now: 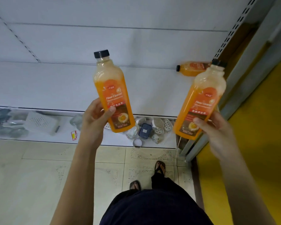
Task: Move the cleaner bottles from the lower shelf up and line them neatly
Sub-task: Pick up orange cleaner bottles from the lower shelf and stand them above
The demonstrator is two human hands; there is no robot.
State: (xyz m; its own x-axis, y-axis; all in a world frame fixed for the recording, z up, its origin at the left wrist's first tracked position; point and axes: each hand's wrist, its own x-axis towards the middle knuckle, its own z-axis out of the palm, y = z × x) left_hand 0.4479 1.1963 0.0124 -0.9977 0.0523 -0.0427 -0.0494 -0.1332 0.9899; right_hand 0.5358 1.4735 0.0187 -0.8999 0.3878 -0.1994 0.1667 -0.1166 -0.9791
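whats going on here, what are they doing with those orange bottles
A person stands at a white shelf unit holding one orange floor cleaner bottle in each hand. The left hand grips the left bottle near its base, and the right hand grips the right bottle the same way, both raised in front of the upper shelf. A third bottle lies on its side on that shelf, at the right. Small household items sit on the lower shelf.

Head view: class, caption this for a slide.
Each hand holds an orange floor cleaner bottle; a third lies on the shelf.
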